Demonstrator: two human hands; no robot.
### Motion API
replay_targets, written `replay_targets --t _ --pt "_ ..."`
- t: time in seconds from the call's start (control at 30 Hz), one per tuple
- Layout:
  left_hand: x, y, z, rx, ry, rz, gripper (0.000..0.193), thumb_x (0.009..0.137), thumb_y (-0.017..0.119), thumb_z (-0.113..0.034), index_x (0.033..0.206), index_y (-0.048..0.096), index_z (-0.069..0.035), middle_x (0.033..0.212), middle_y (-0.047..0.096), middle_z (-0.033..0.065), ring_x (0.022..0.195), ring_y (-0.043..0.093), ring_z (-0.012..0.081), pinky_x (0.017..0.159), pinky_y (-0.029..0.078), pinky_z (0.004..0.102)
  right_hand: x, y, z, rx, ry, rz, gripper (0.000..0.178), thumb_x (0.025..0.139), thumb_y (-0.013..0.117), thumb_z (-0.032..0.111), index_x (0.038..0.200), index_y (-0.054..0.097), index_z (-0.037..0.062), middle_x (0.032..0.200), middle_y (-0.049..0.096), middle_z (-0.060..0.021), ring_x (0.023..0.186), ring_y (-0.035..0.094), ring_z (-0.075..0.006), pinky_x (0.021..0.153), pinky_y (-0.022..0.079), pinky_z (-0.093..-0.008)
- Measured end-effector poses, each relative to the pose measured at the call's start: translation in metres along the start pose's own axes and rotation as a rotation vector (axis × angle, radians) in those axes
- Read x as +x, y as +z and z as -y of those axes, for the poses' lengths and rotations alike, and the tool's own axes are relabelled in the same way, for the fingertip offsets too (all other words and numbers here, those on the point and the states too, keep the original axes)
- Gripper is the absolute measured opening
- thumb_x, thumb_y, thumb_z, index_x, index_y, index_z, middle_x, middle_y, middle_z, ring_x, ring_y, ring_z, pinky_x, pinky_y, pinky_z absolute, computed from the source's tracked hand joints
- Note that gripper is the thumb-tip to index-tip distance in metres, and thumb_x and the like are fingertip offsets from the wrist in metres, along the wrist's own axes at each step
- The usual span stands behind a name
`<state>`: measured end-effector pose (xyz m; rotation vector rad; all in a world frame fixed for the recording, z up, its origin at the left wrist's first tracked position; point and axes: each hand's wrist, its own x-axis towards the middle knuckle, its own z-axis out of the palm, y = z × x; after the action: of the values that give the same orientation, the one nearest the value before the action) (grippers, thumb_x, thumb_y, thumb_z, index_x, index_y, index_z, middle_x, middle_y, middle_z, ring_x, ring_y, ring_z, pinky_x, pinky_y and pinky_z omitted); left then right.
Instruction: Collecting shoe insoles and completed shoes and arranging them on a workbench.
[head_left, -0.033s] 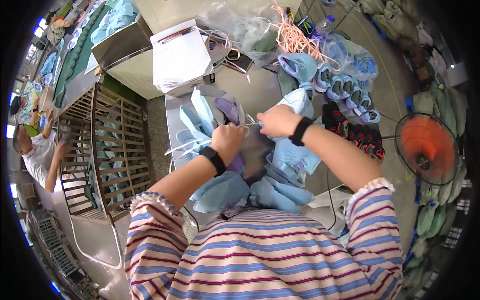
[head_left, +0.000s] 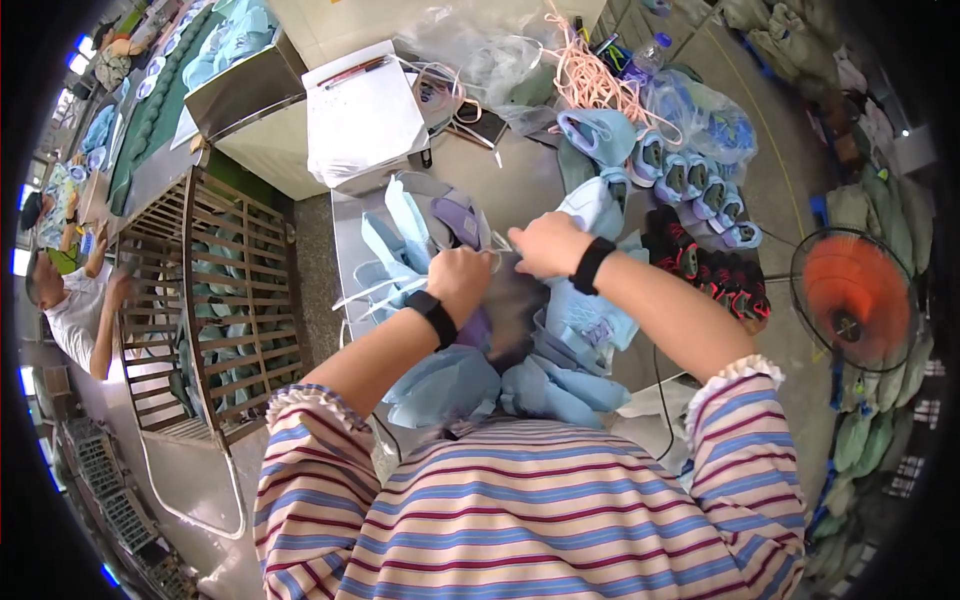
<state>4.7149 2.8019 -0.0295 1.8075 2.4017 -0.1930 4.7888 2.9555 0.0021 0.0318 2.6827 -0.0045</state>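
Observation:
My left hand (head_left: 460,280) is closed, fingers curled round a thin white shoelace (head_left: 500,243) beside the purple-tongued shoe upper (head_left: 460,218). Facing it, my right hand (head_left: 550,245) pinches the same lace, a short gap from the left. Light-blue upper pieces (head_left: 405,225) stand up to the left of my left hand. Just beyond my right hand lies a pale blue-and-white shoe upper (head_left: 597,203). Below the right wrist is another light-blue upper (head_left: 590,325), and more blue pieces (head_left: 445,385) lie along the table's near edge. My fingers hide the lace ends.
White papers (head_left: 362,120) and a heap of peach laces (head_left: 595,85) sit at the table's back. Small blue shoes (head_left: 700,180) and black-red ones (head_left: 715,265) line the right. A slatted rack (head_left: 245,290) stands left, an orange fan (head_left: 855,295) right. A person (head_left: 80,315) works far left.
My right hand has shifted slightly left and down, uncovering more of the blue-and-white upper behind it. The left hand has barely moved.

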Motion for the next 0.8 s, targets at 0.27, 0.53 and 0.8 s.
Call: replay_targets --t 0.27,0.53,0.8 --pt "0.016 -0.004 0.000 0.007 0.008 0.169 0.014 0.080 0.050 -0.014 0.086 0.062 -0.014 0.081 0.063 0.0070 0.072 0.063 0.0205 0.057 0.050 0.0297 0.025 0.034 -0.012 0.326 0.042 -0.098 0.013 0.072 0.057 0.019 0.080 0.067 0.0152 0.072 0.063 -0.0110 0.069 0.061 -0.0321 0.060 0.047 -0.0413" --pt "0.034 -0.003 -0.008 -0.008 -0.011 0.000 0.012 0.075 0.054 -0.016 0.074 0.066 -0.013 0.074 0.065 0.0037 0.071 0.064 0.0190 0.058 0.050 0.0299 0.019 0.027 -0.012 0.292 -0.020 -0.336 0.014 0.071 0.053 0.017 0.068 0.064 0.0104 0.066 0.060 -0.0136 0.065 0.059 -0.0329 0.058 0.046 -0.0420" --pt "0.034 0.004 -0.002 -0.227 -0.009 -0.034 0.014 0.075 0.053 -0.015 0.071 0.065 -0.009 0.072 0.064 0.0106 0.070 0.063 0.0264 0.062 0.050 0.0363 -0.043 -0.012 -0.028 1.611 -0.053 -1.070 0.019 0.090 0.047 0.010 0.076 0.056 -0.0004 0.061 0.052 -0.0038 0.059 0.056 -0.0140 0.057 0.047 -0.0270"
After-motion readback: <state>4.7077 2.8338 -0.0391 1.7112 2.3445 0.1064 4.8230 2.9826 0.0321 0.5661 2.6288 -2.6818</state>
